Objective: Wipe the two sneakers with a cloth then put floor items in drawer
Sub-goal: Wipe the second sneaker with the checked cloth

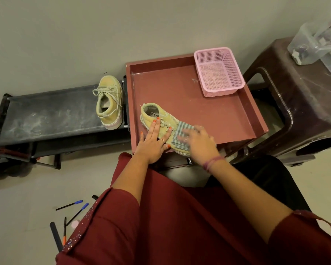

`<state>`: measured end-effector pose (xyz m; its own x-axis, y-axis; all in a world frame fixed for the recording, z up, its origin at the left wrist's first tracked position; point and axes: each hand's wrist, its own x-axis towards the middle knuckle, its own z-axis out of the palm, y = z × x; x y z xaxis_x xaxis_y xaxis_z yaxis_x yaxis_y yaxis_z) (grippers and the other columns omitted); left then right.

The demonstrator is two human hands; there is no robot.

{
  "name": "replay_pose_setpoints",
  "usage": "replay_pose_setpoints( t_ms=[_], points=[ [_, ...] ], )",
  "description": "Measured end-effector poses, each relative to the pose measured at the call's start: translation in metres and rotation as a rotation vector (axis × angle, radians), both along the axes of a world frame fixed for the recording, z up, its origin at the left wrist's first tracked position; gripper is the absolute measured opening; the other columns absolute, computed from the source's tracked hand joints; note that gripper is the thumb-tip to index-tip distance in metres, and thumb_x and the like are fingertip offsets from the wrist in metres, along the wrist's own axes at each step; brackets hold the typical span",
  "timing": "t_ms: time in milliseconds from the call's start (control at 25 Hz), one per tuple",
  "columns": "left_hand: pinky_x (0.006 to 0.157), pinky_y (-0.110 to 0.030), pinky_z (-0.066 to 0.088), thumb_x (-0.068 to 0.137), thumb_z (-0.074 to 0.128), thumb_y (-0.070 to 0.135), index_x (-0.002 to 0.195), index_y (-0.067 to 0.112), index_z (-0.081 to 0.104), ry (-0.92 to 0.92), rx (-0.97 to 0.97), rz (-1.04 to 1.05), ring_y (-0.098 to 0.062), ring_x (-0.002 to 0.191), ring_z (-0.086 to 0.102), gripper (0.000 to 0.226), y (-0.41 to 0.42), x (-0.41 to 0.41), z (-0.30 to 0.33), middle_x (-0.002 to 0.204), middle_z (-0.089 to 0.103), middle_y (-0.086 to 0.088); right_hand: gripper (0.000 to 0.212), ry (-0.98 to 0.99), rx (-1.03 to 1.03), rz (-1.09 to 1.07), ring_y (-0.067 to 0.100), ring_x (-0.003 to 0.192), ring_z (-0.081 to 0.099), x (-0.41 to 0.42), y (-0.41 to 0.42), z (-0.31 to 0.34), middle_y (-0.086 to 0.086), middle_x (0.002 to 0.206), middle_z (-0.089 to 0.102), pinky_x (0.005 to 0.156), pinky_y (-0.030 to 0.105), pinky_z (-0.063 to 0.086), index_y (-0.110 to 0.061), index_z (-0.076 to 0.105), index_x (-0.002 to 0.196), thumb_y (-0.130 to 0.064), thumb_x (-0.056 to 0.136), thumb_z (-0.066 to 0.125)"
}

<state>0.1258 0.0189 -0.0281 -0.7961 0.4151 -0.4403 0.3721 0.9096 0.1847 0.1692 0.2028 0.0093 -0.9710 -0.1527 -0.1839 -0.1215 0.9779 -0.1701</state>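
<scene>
One yellow-green sneaker (pixel 157 116) lies on its side at the front left of the red tray-like top (pixel 208 115). My left hand (pixel 154 142) presses flat on its laces with straight fingers. My right hand (pixel 198 143), blurred, presses a grey checked cloth (pixel 182 131) onto the shoe's toe. The second sneaker (pixel 108 102) stands upright on the right end of the dusty black rack (pixel 46 113). Pens (pixel 73 204) and a black stick (pixel 55 236) lie on the floor at the lower left.
A pink mesh basket (pixel 219 72) sits in the tray's back right corner. A dark brown plastic stool (pixel 298 100) stands to the right with clear plastic boxes (pixel 313 46) on it. The wall is just behind everything.
</scene>
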Motion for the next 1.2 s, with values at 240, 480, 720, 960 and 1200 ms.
replay_pose_setpoints(
  t_ms=[240,480,720,960,1200],
  points=[
    [0.115,-0.06,0.004,0.101,0.023,0.048,0.149,0.042,-0.012,0.024,0.009,-0.008,-0.016,0.138,-0.037,0.06,-0.002,0.0,-0.002,0.15,-0.041,-0.002,0.056,0.158,0.015,0.261,0.021,0.122,0.055,0.038,0.05,-0.015,-0.011,0.131,0.059,0.08,0.038,0.056,-0.028,0.061,0.125,-0.005,0.081,0.035],
    [0.114,-0.061,0.004,0.102,0.025,0.046,0.149,0.04,-0.011,0.019,0.019,-0.01,-0.02,0.14,-0.034,0.06,-0.001,0.0,-0.002,0.15,-0.04,-0.002,0.054,0.029,-0.907,-0.78,0.014,0.083,0.061,0.011,0.077,0.032,-0.001,0.114,0.06,0.072,0.021,0.051,-0.017,0.057,0.128,0.01,0.085,0.038],
    [0.116,-0.059,0.0,0.1,0.04,0.038,0.152,0.036,-0.006,0.03,0.091,0.134,-0.028,0.143,-0.027,0.069,0.018,0.015,0.015,0.152,-0.037,-0.01,0.032,0.086,-0.889,-0.845,0.022,0.098,0.061,-0.004,0.068,0.036,0.002,0.106,0.064,0.071,0.02,0.047,-0.009,0.057,0.122,-0.002,0.094,0.043],
    [0.113,-0.022,0.014,0.094,0.059,0.024,0.154,0.014,0.008,-0.082,0.669,0.705,-0.024,0.148,0.004,0.079,0.071,0.062,0.014,0.158,-0.018,-0.016,0.077,-0.154,-0.574,-0.307,0.023,0.147,0.0,0.024,-0.003,-0.031,0.007,0.159,0.004,0.113,0.021,0.002,-0.012,0.018,0.15,0.017,0.082,0.038],
    [0.115,-0.025,0.024,0.087,0.069,0.019,0.15,0.016,0.028,0.001,0.718,0.783,-0.017,0.145,0.021,0.075,0.065,0.062,0.002,0.162,0.004,-0.002,0.083,-0.076,-0.619,-0.373,0.024,0.142,-0.024,0.063,-0.027,-0.043,0.0,0.153,-0.025,0.113,0.024,-0.006,-0.008,-0.005,0.15,0.02,0.081,0.034]
  ],
)
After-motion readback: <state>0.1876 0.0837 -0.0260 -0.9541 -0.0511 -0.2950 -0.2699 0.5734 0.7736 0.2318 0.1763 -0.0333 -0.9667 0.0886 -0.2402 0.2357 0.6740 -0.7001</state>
